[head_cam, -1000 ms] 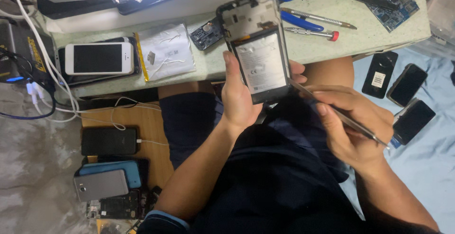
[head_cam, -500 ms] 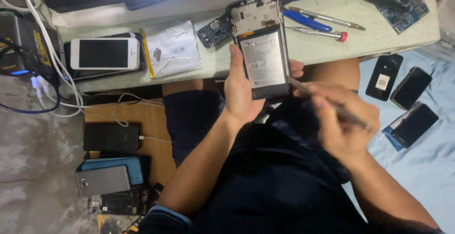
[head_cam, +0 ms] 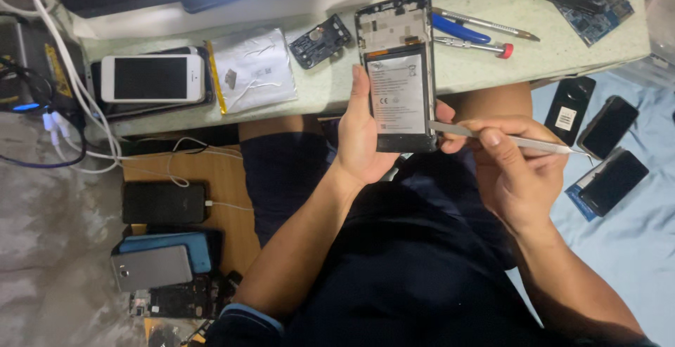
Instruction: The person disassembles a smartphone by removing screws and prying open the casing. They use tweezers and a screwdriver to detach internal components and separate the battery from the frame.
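Far left on the floor, a stack of phones (head_cam: 156, 266) lies on a wooden board, with one black phone (head_cam: 164, 203) just above it on a white cable. Up on the worktop (head_cam: 316, 94) sits a white phone (head_cam: 151, 78), and beside it a silver pouch (head_cam: 253, 69), then a small black camera part (head_cam: 320, 40). The left hand (head_cam: 362, 136) grips an opened phone (head_cam: 397, 73) upright over the lap, back cover off, its battery showing, thumb along the left edge and fingertips (head_cam: 444, 113) curling round the right. The right hand (head_cam: 517, 171) pinches a thin metal tool (head_cam: 513, 139), its flat end touching the phone's lower right edge. Beyond lie blue-handled pliers (head_cam: 457, 27), a screwdriver (head_cam: 474, 46) and a circuit board (head_cam: 590, 2); three dark phones (head_cam: 608, 150) rest on the blue cloth (head_cam: 633, 248) at right.
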